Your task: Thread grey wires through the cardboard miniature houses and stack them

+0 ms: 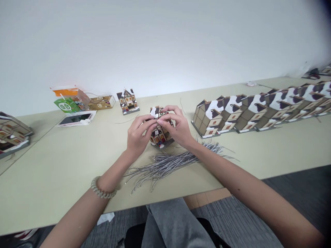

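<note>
Both hands hold one small model house (159, 135) with a snowy brown roof, standing on the pale table (51, 172) in front of me. My left hand (138, 134) grips its left side, fingers curled over the roof. My right hand (177, 127) covers the right side, fingertips pinching at the roof ridge. Whether a cord is between the fingers cannot be made out. Just behind my wrists lies a bundle of grey cords (168, 163).
A long row of finished model houses (258, 108) runs along the table to the right. Another single house (127, 101) stands at the back, beside a flat brown box (101, 102), orange and green packets (67, 100) and a phone (74, 119). More houses (12, 132) sit far left.
</note>
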Motion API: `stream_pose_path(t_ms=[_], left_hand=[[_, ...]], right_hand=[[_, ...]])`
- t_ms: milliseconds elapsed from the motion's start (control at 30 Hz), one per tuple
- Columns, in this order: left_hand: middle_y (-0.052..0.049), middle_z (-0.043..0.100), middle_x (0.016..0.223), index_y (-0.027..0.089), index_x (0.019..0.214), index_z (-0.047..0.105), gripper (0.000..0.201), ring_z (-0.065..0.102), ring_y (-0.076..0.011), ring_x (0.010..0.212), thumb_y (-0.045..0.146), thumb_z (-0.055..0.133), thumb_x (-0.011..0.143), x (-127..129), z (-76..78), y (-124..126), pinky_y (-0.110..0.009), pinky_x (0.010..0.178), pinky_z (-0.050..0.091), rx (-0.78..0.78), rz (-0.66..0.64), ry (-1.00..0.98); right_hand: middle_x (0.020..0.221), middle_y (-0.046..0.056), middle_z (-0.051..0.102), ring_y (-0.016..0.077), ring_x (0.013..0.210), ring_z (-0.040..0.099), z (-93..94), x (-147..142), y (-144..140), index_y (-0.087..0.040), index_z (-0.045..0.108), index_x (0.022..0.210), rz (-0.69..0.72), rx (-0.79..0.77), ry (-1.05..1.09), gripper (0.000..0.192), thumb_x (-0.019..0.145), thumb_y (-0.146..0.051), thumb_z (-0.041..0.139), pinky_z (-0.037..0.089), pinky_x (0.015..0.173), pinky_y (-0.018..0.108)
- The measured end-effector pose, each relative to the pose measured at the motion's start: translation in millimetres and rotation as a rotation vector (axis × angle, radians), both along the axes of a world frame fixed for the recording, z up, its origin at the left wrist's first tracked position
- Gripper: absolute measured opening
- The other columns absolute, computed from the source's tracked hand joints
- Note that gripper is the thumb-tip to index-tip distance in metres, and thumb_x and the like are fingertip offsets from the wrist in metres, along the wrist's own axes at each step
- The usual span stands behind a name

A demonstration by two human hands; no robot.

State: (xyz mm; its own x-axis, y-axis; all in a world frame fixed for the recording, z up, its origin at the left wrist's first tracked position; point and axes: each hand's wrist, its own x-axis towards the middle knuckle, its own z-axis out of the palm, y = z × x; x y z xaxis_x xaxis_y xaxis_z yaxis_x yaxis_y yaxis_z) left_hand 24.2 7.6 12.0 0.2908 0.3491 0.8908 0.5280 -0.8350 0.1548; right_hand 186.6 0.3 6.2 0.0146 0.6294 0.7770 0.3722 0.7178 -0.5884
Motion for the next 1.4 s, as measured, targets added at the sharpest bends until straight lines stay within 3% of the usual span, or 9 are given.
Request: stream_pose_path(t_ms=[1400], left_hand=[[-0.003, 0.072, 0.082, 0.021, 0.078, 0.07, 0.014, 0.065, -0.0161, 0.081, 0.018, 0.058, 0.084, 5.3, 6.3, -6.8, -0.033, 0.076, 0.053, -0.095, 0.001, -0.065]], right_hand=[[0.1, 0.004, 0.055, 0.0199, 0.102, 0.055, -1.3, -1.6, -0.6, -0.024, 0.066, 0.078, 0.001, 0.049, -0.018, 0.006, 0.083, -0.026, 0.062, 0.043, 0.093, 0.043]])
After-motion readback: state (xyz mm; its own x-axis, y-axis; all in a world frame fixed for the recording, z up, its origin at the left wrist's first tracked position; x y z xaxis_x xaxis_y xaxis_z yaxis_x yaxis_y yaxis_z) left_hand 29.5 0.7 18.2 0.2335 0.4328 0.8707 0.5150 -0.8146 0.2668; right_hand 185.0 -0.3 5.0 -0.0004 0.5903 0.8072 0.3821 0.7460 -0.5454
